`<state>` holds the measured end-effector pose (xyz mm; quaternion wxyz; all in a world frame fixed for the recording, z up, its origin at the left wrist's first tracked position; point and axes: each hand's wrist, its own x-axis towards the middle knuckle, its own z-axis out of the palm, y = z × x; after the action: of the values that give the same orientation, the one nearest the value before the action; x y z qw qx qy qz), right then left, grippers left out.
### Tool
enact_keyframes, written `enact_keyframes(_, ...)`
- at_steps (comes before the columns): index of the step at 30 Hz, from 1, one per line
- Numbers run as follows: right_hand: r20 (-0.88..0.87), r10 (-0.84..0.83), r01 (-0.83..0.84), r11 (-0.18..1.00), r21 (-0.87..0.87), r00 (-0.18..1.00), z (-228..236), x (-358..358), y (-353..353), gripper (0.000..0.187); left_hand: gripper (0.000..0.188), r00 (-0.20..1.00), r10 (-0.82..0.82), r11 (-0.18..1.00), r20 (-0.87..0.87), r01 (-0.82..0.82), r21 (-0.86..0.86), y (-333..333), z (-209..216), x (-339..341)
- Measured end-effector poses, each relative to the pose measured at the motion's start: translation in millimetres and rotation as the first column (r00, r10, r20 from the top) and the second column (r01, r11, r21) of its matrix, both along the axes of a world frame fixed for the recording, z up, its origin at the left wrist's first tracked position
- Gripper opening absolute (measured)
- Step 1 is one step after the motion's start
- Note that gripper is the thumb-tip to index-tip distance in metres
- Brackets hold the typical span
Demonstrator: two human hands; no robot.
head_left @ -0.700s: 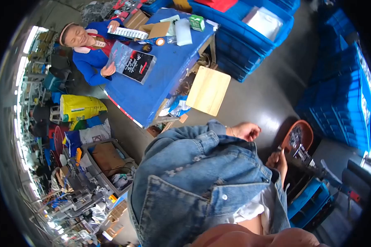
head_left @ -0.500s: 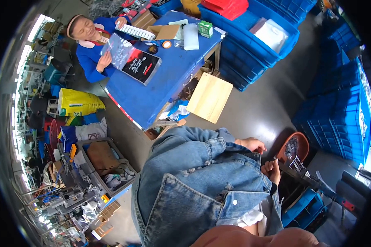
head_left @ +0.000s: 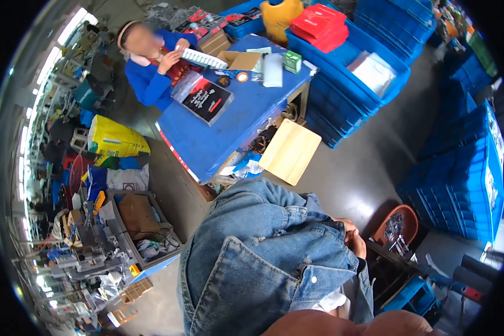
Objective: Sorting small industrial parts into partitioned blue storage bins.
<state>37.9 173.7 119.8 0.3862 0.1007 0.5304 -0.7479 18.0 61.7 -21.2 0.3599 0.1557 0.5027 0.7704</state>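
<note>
While the left hand (head_left: 346,225) meets the right hand (head_left: 357,245) near a round reddish-brown plastic basin (head_left: 410,222), neither grip can be told.

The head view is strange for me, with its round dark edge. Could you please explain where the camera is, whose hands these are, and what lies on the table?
There is no machine here, only a person with bare hands. A wide fisheye camera on the head looks down, so straight edges bend toward the rim. The denim jacket is the wearer's own. The left hand and right hand are close together by its sleeves; I see nothing held, though the fingers are partly hidden. On the blue table lie a black printed package, an open cardboard box, a green box and a pale packet. Across it, a co-worker in blue has a white strip at hand.
</note>
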Motion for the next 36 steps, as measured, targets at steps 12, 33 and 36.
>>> enact_keyframes(12, -0.126, -0.169, 0.175, 0.984, 0.041, 0.978, 7, 34, 134, 0.037, 0.02, 0.887, -0.416, 0.878, 0.201, 0.449, -0.162, 132, 76, -16)
enact_keyframes(33, -0.114, -0.878, 0.884, 0.467, 0.001, 0.464, 25, 153, 431, 0.025, 0.007, -0.586, -0.688, 0.653, -0.429, -0.242, -0.717, 583, 84, -55)
enact_keyframes(36, -0.18, -0.951, 0.965, 0.233, 0.12, 0.251, 31, 168, 466, 0.021, 0.007, -0.578, -0.623, 0.734, -0.528, -0.197, -0.65, 587, 94, -60)
